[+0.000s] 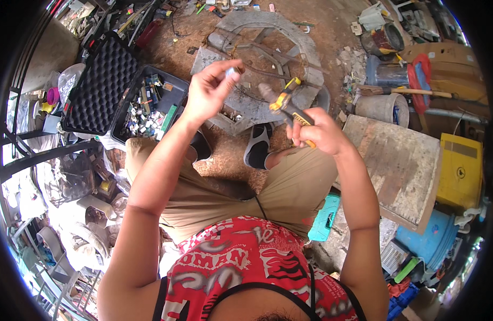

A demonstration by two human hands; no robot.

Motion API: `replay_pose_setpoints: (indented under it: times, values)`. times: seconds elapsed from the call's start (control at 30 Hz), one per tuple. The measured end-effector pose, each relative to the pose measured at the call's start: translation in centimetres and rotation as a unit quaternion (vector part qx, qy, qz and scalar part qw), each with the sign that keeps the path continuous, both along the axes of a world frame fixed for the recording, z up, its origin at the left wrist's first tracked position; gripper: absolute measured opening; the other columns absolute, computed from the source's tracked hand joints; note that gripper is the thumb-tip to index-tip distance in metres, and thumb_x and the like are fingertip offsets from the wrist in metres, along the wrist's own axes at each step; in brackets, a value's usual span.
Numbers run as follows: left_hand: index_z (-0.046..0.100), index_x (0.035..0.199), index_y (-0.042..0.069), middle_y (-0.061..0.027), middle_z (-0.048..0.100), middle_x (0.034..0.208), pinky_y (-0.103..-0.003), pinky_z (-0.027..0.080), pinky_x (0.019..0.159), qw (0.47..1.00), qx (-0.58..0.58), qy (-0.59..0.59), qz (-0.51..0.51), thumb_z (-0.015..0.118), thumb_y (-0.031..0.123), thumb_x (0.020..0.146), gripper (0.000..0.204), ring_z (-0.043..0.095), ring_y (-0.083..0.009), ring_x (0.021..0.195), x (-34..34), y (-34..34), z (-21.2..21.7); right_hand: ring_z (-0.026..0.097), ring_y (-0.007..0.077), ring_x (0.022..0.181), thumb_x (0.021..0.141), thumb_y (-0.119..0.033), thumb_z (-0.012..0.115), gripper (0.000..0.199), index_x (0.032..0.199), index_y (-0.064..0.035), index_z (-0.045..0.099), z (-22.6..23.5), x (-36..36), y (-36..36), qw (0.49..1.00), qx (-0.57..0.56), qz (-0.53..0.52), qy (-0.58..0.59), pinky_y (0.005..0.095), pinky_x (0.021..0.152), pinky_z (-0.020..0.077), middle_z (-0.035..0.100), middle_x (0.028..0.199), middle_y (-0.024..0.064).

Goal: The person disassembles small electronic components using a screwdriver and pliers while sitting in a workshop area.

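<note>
A cluttered dirt yard strewn with scrap surrounds a seated person. The left hand point(209, 88) pinches a small silvery part point(233, 70) tightly between raised fingertips, while the right hand point(316, 131) closes fully around the yellow-handled pliers point(286, 104), whose nose points toward that part. Working well here likely means keeping the part steady and aligning the pliers squarely. Beside the left knee, an open black case point(174, 99) holds mixed small components, its foam-lined lid point(102, 83) folded back.
</note>
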State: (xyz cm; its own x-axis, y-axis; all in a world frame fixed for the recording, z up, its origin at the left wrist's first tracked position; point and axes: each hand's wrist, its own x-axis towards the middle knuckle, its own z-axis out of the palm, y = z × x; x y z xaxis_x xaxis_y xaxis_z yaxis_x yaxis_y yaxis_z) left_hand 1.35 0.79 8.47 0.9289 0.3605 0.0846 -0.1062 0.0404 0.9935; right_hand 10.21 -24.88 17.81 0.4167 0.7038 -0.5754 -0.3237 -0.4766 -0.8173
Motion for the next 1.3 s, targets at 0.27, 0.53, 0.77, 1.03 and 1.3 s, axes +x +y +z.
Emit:
replay_pose_setpoints:
  times: [0.27,0.53,0.77,1.03,1.3]
  values:
    - [0.049,0.134,-0.001,-0.0134,0.062,0.122,-0.035,0.055,0.095,0.886,-0.452,-0.026,-0.101,0.054,0.024,0.099,0.043,0.064,-0.0246,0.111,0.6,-0.2,-0.7,0.055,0.0381,0.114,0.07,-0.001,0.063,0.035,0.105,0.0022,0.063,-0.6,-1.6,0.8,0.776,-0.039,0.098,-0.622,0.0428,0.1,0.0432,0.054,0.131,0.0185]
    - [0.053,0.133,0.006,-0.0094,0.059,0.129,-0.028,0.057,0.089,0.889,-0.438,-0.07,-0.113,0.054,0.017,0.099,0.036,0.061,-0.0233,0.116,0.6,-0.4,-1.5,0.056,0.0379,0.113,0.068,-0.002,0.065,0.037,0.104,0.004,0.063,-3.4,-4.4,3.2,0.791,-0.053,0.049,-0.607,0.0445,0.098,0.0438,0.054,0.129,0.0194]
    - [0.056,0.13,0.008,-0.0096,0.059,0.13,-0.03,0.058,0.089,0.896,-0.422,-0.097,-0.096,0.057,0.011,0.096,0.034,0.061,-0.0251,0.116,0.7,-0.3,-1.6,0.057,0.0377,0.11,0.067,-0.003,0.066,0.035,0.101,0.0045,0.064,-3.3,-3.9,3.3,0.781,-0.049,0.046,-0.62,0.0448,0.096,0.0451,0.054,0.129,0.0186]
    - [0.061,0.123,0.006,-0.0096,0.064,0.123,-0.029,0.056,0.089,0.92,-0.368,-0.106,-0.081,0.065,0.009,0.091,0.032,0.063,-0.0239,0.113,0.7,-0.5,-1.6,0.058,0.0372,0.104,0.066,-0.003,0.068,0.032,0.097,0.0046,0.063,-2.9,-4.2,3.4,0.767,-0.054,0.051,-0.637,0.0442,0.092,0.0473,0.056,0.118,0.019]
    - [0.063,0.118,0.004,-0.0104,0.068,0.115,-0.03,0.054,0.087,0.963,-0.243,-0.112,-0.035,0.071,0.007,0.087,0.032,0.066,-0.0217,0.106,0.5,-0.9,-2.3,0.063,0.0338,0.084,0.07,-0.014,0.075,0.021,0.082,0.0004,0.066,-3.5,-4.7,3.6,0.796,-0.054,0.017,-0.602,0.0408,0.075,0.0521,0.062,0.096,0.0153]
